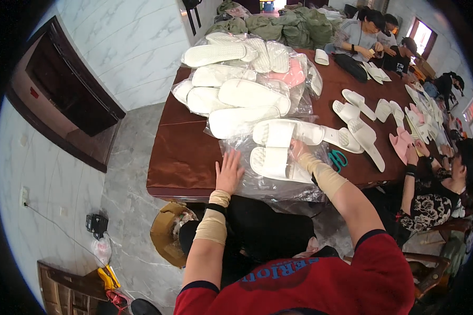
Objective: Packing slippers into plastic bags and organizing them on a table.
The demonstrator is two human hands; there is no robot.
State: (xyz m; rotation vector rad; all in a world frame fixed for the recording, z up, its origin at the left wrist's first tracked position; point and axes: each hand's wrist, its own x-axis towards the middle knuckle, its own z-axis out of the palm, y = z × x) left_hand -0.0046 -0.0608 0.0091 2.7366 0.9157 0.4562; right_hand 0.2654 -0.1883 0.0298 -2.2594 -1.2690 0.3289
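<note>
Two white slippers lie side by side on clear plastic bags (274,190) at the table's near edge. My right hand (299,151) is closed on the nearer slipper (270,161), its fingers curled at the strap. The farther slipper (276,132) sits just beyond, close to my fingers. Flat and spread, my left hand (229,170) rests on the table by the edge of the plastic, left of the slippers, holding nothing. Beige wraps cover parts of both my forearms.
Bagged white slippers (231,118) are heaped beyond my hands. Teal-handled scissors (338,160) lie to the right, near loose slippers (360,131). A co-worker at right handles a pink slipper (400,143). A cardboard box (163,236) stands below the brown-covered table (181,157).
</note>
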